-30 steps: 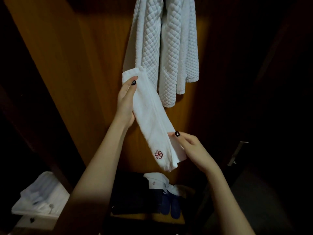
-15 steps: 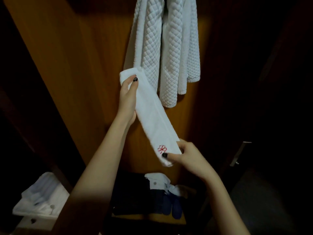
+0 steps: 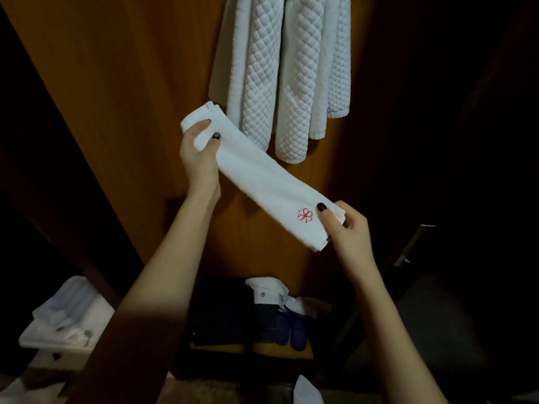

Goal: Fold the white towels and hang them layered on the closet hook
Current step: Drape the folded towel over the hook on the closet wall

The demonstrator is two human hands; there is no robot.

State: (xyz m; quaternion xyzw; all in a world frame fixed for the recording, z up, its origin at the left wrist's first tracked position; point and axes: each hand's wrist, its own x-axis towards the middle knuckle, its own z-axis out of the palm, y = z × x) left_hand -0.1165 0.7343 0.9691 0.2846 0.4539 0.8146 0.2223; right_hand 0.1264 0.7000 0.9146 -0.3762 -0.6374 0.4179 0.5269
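Pinching the towel (image 3: pixel 262 176) (folded) are left hand (image 3: pixel 199 158) and right hand (image 3: pixel 347 231).

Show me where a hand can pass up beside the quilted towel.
Free: bare wood panel left of the quilted towel, above the left hand gripping the folded towel. Crowded: the shelf below, with slippers and dark folded items.

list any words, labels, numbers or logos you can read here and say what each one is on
No words or numbers can be read anywhere in this view.
folded towel: no text, only a red emblem shaped like a flower, stitched near its lower end.
white cloth low in the closet: no text, only a small dark emblem, also flower-like; too small to show any letters.
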